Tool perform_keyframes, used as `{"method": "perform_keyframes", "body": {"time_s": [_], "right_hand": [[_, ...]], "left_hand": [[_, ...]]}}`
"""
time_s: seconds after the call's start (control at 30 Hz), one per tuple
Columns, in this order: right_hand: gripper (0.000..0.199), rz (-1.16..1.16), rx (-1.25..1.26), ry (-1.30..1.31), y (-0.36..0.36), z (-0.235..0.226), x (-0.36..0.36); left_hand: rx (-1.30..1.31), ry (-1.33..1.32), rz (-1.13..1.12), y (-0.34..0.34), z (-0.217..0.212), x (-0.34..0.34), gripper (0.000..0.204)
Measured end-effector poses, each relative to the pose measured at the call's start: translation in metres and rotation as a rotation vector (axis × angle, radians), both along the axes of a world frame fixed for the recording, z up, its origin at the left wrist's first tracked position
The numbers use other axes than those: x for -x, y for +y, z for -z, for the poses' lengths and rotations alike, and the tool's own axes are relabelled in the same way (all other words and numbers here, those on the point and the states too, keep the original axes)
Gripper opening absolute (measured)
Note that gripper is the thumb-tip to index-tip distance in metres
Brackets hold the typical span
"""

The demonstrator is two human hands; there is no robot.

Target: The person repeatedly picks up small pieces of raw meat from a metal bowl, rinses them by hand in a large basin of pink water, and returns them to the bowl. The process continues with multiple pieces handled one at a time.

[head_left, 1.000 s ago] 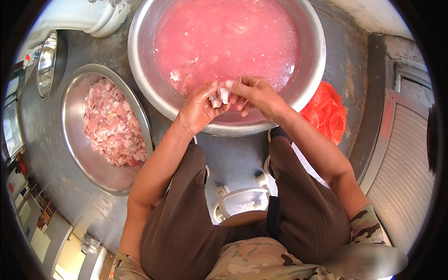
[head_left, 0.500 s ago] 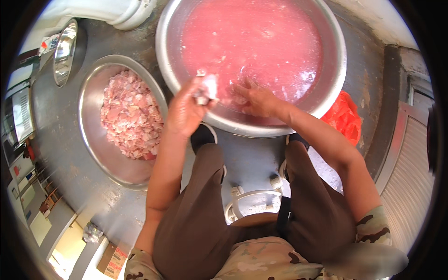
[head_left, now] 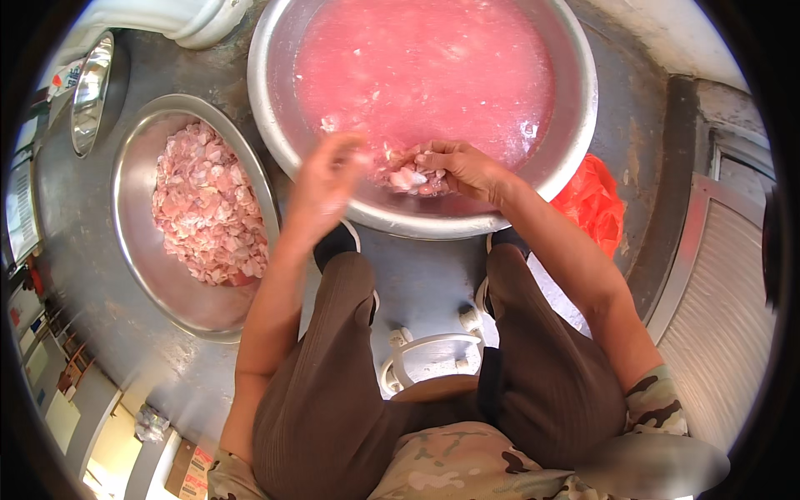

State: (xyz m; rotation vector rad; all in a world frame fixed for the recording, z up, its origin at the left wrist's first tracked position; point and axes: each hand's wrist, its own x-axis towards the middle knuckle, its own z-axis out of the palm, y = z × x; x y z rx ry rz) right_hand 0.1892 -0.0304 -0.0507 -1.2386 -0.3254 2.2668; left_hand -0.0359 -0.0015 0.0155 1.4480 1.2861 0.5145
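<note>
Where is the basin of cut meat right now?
In the head view the basin of cut meat sits on the floor at the person's left, beside the big bowl of pink water and just left of the left hand.

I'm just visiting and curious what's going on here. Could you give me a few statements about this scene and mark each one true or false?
1. The right hand holds pale meat pieces at the near edge of the big basin. True.
2. The big basin holds clear water. False: the liquid is pink and cloudy.
3. The smaller metal bowl on the person's left holds a heap of pink meat pieces. True.
4. The left hand rests in the smaller metal bowl. False: it is raised at the big basin's near rim, blurred.
5. An orange-red bag lies on the floor beside the big basin. True.
</note>
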Motion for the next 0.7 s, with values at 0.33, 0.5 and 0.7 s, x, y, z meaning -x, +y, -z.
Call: {"method": "perform_keyframes", "body": {"time_s": [0.33, 0.5, 0.7], "right_hand": [[0.034, 0.115, -0.118, -0.018, -0.010, -0.014, -0.009], [0.029, 0.093, -0.107, -0.103, -0.007, -0.032, -0.009], [0.029, -0.034, 0.028, -0.032, -0.003, -0.026, -0.022]], "left_hand": [[0.209, -0.090, 0.143, -0.016, 0.047, -0.053, 0.042], [0.369, -0.320, 0.120, -0.006, 0.037, -0.049, 0.040], [0.474, -0.405, 0.104, -0.003, 0.032, -0.047, 0.034]]}}
